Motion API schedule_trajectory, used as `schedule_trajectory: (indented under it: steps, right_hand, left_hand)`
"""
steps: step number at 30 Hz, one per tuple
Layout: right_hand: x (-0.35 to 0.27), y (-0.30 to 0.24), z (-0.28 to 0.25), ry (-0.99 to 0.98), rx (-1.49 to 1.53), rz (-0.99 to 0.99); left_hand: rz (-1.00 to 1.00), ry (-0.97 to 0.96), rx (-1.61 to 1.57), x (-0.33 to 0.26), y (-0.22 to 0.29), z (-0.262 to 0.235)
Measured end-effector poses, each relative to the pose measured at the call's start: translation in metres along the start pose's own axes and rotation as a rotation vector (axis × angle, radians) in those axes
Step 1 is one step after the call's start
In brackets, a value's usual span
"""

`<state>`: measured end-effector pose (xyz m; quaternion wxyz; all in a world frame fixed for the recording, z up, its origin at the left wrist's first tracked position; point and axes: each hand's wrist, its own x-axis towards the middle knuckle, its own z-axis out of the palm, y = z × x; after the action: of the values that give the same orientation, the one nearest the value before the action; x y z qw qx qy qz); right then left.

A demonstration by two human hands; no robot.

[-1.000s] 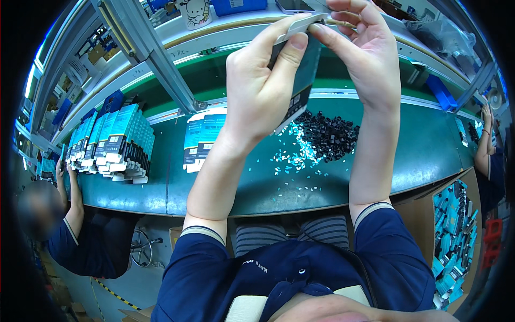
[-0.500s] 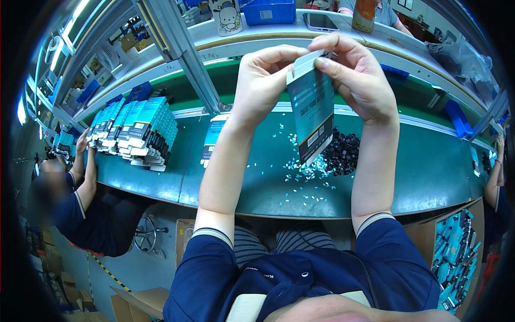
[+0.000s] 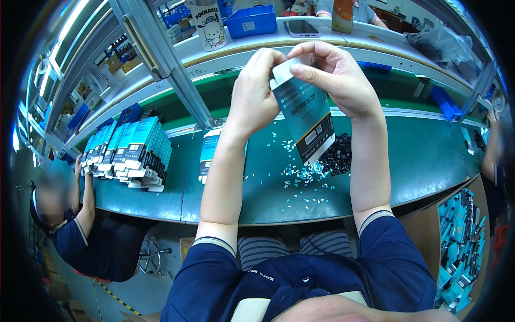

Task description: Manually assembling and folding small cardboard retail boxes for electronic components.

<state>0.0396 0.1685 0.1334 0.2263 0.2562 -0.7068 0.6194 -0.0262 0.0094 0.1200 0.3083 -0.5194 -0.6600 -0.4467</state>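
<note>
A teal and black printed cardboard box (image 3: 307, 115) hangs tilted above the bench, its white top flap (image 3: 283, 72) raised. My left hand (image 3: 255, 91) grips the box's upper left edge, fingers curled. On the upper right, my right hand (image 3: 335, 75) pinches the box near the flap, thumb in front and fingers behind. Below the box, a heap of small black plastic parts (image 3: 339, 156) lies beside scattered small white and teal bits (image 3: 306, 174). Another flat teal box (image 3: 209, 153) rests on the bench, partly behind my left forearm.
Stacked teal boxes (image 3: 134, 147) stand at left, near a seated co-worker (image 3: 70, 214). A carton (image 3: 461, 247) full of teal pieces is at lower right. The shelf ahead carries a blue bin (image 3: 251, 21), phone (image 3: 301, 28) and printed cup (image 3: 211, 27). A metal post (image 3: 166, 64) rises left.
Both hands and the held box have shifted slightly left in the picture. The box's top is turned so more of its white flap shows. The view has tilted a little.
</note>
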Motion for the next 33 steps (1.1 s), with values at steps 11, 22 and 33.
schedule_trajectory:
  steps: [11, 22, 33]
  right_hand:
    - [0.004, 0.014, -0.009, 0.012, 0.160, 0.120]
    - [0.010, 0.005, -0.022, -0.002, 0.302, -0.002]
    - [0.006, -0.019, -0.057, 0.061, 0.568, -0.224]
  left_hand:
    - [-0.212, -0.039, -0.123, -0.001, -0.018, 0.004]
    - [-0.297, -0.007, -0.380, 0.011, 0.002, -0.007]
    - [-0.530, -0.184, -1.189, 0.012, 0.019, 0.018]
